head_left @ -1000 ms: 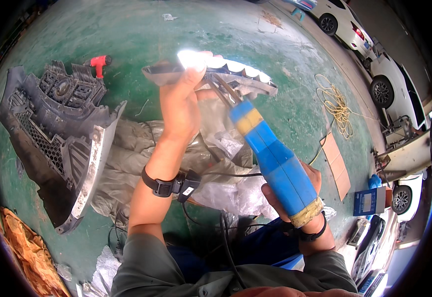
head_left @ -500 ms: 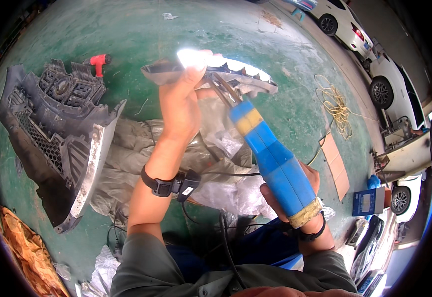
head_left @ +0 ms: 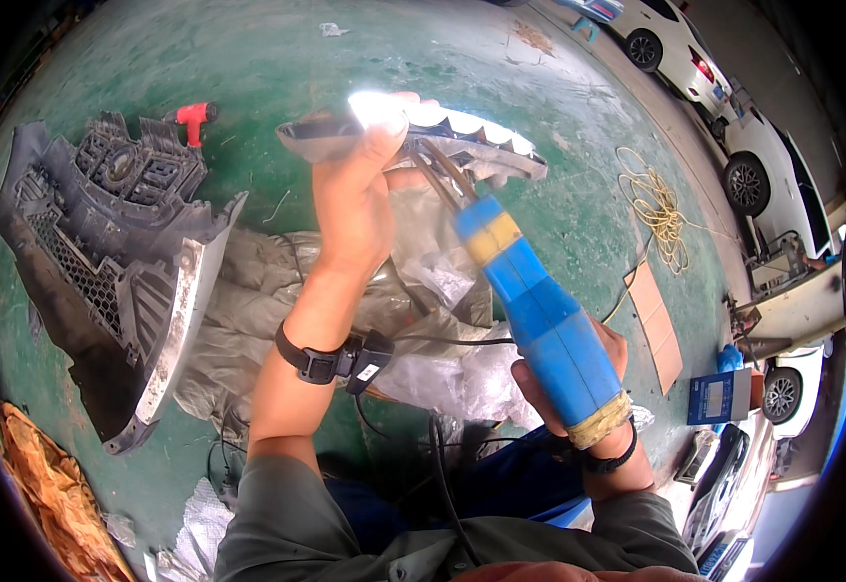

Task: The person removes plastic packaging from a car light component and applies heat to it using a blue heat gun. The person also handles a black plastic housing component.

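Note:
My left hand is closed on a long grey car lamp part, held above the floor. A bright, scalloped strip runs along its far edge, glaring white near my thumb. My right hand wraps the body of a blue soldering gun bound with yellow tape at both ends. Its two metal prongs reach up to the near side of the lamp part, beside my left fingers. Whether the tip touches the part, I cannot tell.
A grey-black bumper lies on the left, with a red power tool behind it. Crumpled plastic sheeting spreads under my arms. To the right are coiled yellow rope, cardboard, a blue box and parked white cars.
The soldering gun has shifted very slightly, its prongs moving a little toward the far side. Both hands keep their grips, and the lamp part is almost still.

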